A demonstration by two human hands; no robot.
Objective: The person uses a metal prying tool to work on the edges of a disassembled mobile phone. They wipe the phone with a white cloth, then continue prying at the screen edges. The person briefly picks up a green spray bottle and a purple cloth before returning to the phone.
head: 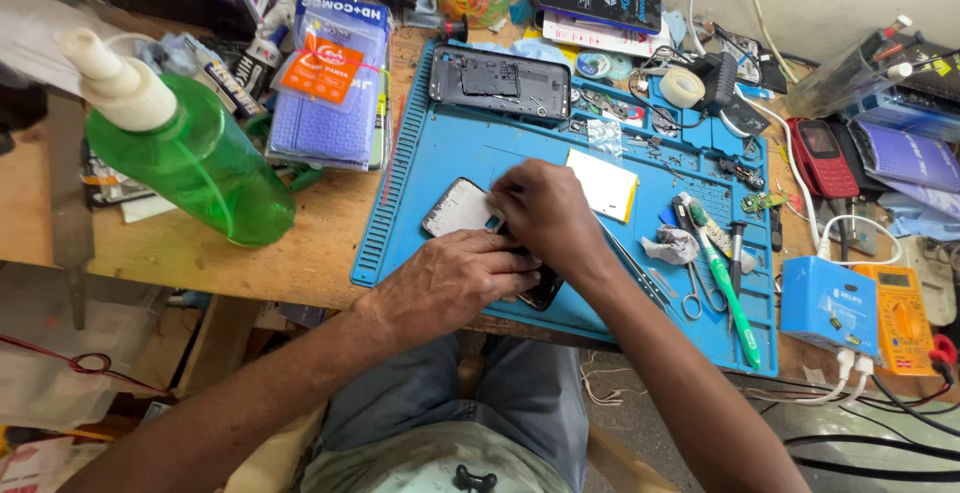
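Phone, pale back up, dark end downward, gripped under both hands.

A green bottle with a white spout lies at far left on the wooden surface. On the blue mat rests a green toothbrush beside scissors. Tape roll up top, orange multimeter at right.
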